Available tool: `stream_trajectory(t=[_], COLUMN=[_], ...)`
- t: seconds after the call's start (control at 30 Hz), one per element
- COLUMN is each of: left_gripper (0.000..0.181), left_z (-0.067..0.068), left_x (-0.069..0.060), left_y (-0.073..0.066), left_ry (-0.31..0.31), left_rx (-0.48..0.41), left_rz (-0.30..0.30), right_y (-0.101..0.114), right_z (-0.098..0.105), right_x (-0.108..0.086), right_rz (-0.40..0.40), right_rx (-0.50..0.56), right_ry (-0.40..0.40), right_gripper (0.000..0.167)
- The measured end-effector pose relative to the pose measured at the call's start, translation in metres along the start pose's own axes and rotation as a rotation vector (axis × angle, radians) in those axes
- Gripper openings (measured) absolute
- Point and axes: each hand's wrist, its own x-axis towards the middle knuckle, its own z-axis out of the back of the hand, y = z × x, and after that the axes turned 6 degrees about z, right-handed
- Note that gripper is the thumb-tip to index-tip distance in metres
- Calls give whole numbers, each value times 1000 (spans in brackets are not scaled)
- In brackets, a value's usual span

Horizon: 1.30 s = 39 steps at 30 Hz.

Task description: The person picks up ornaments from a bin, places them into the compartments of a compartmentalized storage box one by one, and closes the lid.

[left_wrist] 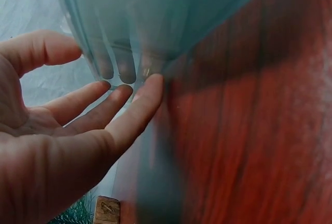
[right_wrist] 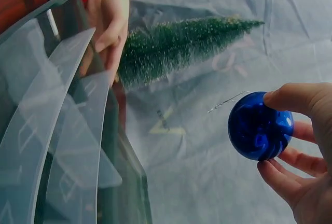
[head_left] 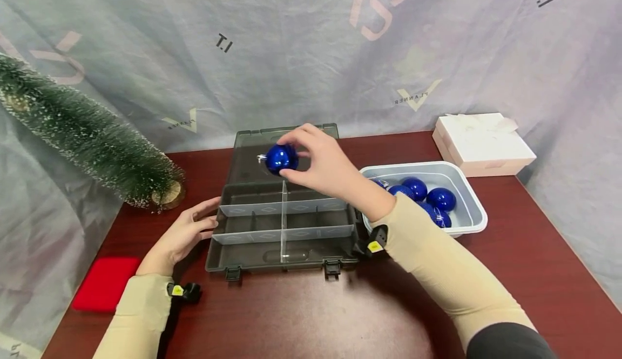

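Right hand (head_left: pixel 320 159) pinches a shiny blue bauble (head_left: pixel 281 160) by its sides, hanger (head_left: pixel 261 158) clear, above the open compartment case (head_left: pixel 257 250); left hand (head_left: pixel 182 235), fingers spread, touches the case's side, likely steadying it.
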Motion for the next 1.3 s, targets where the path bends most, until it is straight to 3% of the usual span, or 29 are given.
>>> stream_trajectory(t=[0.43, 0.87, 1.3], left_gripper=[67, 67, 67], left_z=[4, 2, 3], left_x=[-1, 1, 3], left_y=[-3, -1, 0], left_ry=[-2, 10, 17], left_rx=[-14, -19, -34], left_rz=[-6, 1, -7], right_y=[-6, -44, -61], right_z=[-45, -84, -110], right_x=[24, 13, 7], right_rz=[-162, -296, -311], right_rx=[71, 0, 26], right_ry=[99, 209, 221], right_gripper=[43, 42, 40])
